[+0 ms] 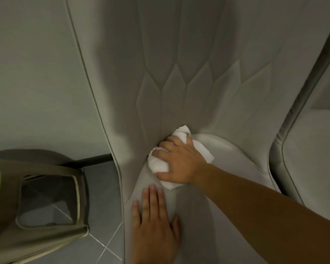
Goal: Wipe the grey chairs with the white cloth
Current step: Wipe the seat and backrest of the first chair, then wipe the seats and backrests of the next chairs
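Note:
A grey padded chair (189, 77) with a quilted backrest fills the middle of the head view. Its seat (232, 157) curves out to the right below. A bunched white cloth (158, 164) lies in the crease where backrest meets seat. My right hand (177, 161) grips the cloth there, fingers curled over it and pressing it into the crease. My left hand (154, 225) rests flat on the front part of the seat, fingers straight and together, just below the cloth.
A second grey chair (312, 153) stands close at the right. At the lower left is an olive bin-like container (46, 199) on a grey tiled floor (103, 244). A grey wall (32, 73) is behind at the left.

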